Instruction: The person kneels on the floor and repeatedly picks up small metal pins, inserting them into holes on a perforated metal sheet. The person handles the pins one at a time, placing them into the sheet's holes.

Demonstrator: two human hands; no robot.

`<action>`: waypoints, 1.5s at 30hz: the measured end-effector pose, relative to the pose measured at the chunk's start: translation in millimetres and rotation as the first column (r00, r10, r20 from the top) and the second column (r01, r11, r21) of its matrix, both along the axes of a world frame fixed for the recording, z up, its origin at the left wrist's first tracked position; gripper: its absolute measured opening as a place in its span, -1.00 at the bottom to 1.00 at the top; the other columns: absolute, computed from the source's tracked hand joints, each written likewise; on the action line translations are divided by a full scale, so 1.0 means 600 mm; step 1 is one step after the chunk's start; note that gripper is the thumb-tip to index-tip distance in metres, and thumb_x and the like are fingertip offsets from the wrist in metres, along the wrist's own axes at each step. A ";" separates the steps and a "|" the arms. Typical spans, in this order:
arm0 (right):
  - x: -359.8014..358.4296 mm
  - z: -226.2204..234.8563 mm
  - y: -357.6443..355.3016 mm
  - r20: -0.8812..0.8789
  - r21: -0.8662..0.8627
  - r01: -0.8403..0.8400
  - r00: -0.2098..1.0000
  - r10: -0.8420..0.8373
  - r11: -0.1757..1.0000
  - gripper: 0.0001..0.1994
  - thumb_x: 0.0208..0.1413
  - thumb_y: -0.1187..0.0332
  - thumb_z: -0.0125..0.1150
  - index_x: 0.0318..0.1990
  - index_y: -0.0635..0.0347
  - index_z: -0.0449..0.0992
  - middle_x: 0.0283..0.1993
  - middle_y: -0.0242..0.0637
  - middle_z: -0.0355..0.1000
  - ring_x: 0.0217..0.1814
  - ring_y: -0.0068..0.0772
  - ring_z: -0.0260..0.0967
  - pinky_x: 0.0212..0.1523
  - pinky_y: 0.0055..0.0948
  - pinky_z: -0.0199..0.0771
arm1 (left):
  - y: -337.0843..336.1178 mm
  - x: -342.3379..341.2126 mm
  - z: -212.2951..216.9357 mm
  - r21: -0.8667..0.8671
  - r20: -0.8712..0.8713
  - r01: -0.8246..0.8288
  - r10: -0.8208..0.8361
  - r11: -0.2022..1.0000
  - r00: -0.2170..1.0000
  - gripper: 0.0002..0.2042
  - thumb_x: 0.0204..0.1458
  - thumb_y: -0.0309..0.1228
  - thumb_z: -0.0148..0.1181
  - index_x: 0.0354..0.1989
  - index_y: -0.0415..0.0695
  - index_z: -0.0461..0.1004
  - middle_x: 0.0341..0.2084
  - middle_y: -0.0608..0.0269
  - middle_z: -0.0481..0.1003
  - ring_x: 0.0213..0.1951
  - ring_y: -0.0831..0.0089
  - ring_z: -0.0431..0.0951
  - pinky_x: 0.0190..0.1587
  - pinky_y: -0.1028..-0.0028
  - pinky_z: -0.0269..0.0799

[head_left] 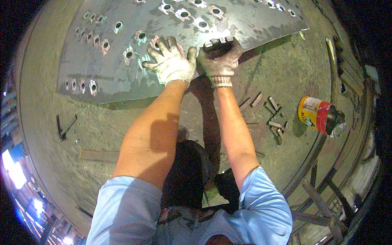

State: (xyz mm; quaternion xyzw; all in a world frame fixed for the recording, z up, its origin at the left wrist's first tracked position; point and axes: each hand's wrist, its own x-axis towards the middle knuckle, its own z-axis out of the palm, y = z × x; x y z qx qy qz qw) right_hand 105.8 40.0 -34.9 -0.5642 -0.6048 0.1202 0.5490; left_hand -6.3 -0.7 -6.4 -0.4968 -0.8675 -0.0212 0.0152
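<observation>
My left hand (173,63), in a soiled white knit glove, lies with spread fingers on a large dark steel plate (163,83). The plate has several round holes ringed by bright, scuffed metal. To its right, my right hand (222,61), gloved the same way, is closed around a dark block (217,50) at the plate's near edge. A row of small shiny metal pieces (219,41) shows along the block's far side. Glare and the fingers hide its exact kind. Several small metal bars (274,116) lie loose below and right of that hand.
A yellow and red tin (314,114) lies on its side at the right. A flat metal strip (98,156) and a thin bent metal piece (63,128) rest at the left. Metal bars (322,200) cross at the lower right. The plate's right corner (307,29) juts out.
</observation>
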 end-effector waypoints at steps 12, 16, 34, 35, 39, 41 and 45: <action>0.005 -0.035 0.007 -0.078 -0.024 -0.057 0.995 0.055 0.998 -0.03 -0.38 0.25 0.68 0.25 0.17 0.16 -0.11 -0.28 0.44 -0.13 -0.38 0.49 0.00 -0.33 0.56 | -0.001 -0.004 -0.005 0.017 0.035 0.015 -0.016 1.000 0.999 -0.13 0.16 0.36 -0.18 0.53 0.06 0.01 0.55 -0.01 -0.16 0.50 -0.33 -0.25 0.28 -0.61 -0.39; -0.001 -0.042 0.013 -0.232 -0.002 -0.142 0.963 0.138 0.990 -0.05 -0.34 0.28 0.67 0.24 0.18 0.14 -0.20 -0.36 0.47 -0.20 -0.47 0.49 -0.02 -0.39 0.55 | 0.000 -0.001 0.001 -0.006 0.060 0.009 -0.009 1.000 0.998 -0.14 0.17 0.35 -0.18 0.53 0.05 0.01 0.55 -0.01 -0.16 0.50 -0.31 -0.24 0.28 -0.60 -0.37; 0.006 -0.006 -0.003 0.032 0.042 -0.023 0.999 0.021 0.999 0.03 -0.32 0.28 0.64 0.34 0.29 0.09 -0.02 -0.14 0.42 -0.15 -0.29 0.52 -0.02 -0.29 0.58 | -0.001 -0.003 0.009 -0.048 0.065 0.002 0.001 0.999 0.998 -0.14 0.17 0.36 -0.21 0.54 0.06 -0.01 0.56 0.03 -0.18 0.51 -0.28 -0.26 0.29 -0.59 -0.39; 0.009 -0.002 -0.003 0.058 0.039 -0.018 0.998 0.016 0.999 0.07 -0.33 0.28 0.64 0.37 0.30 0.05 -0.01 -0.13 0.41 -0.14 -0.28 0.51 -0.01 -0.28 0.57 | -0.001 -0.002 0.009 -0.050 0.058 0.003 0.000 0.999 0.998 -0.14 0.17 0.36 -0.21 0.54 0.07 -0.01 0.56 0.03 -0.18 0.51 -0.28 -0.26 0.29 -0.59 -0.39; 0.017 0.002 -0.007 0.036 -0.069 -0.048 0.998 0.051 0.996 0.19 -0.34 0.26 0.65 0.46 0.28 -0.05 0.06 -0.05 0.36 -0.03 -0.15 0.49 0.04 -0.20 0.55 | 0.000 0.001 0.007 -0.029 0.018 -0.014 0.015 0.999 1.000 -0.15 0.14 0.37 -0.16 0.52 0.10 0.06 0.56 0.07 -0.18 0.51 -0.20 -0.16 0.33 -0.53 -0.30; 0.020 0.010 -0.010 0.034 -0.118 -0.068 0.997 0.072 0.991 0.20 -0.35 0.24 0.66 0.48 0.27 -0.05 0.11 0.00 0.34 0.05 -0.09 0.46 0.07 -0.16 0.53 | 0.000 0.001 0.010 -0.046 0.039 -0.020 0.022 0.999 0.999 -0.15 0.14 0.36 -0.16 0.52 0.11 0.05 0.56 0.07 -0.19 0.51 -0.19 -0.17 0.34 -0.52 -0.32; 0.030 0.045 -0.014 0.175 -0.197 -0.062 0.980 0.098 0.978 0.20 -0.36 0.18 0.66 0.47 0.27 -0.02 0.15 0.04 0.31 0.13 -0.04 0.43 0.13 -0.14 0.50 | -0.002 -0.005 0.004 -0.047 0.037 -0.028 0.029 0.999 0.999 -0.15 0.15 0.36 -0.17 0.53 0.11 0.03 0.57 0.08 -0.21 0.52 -0.18 -0.19 0.35 -0.50 -0.34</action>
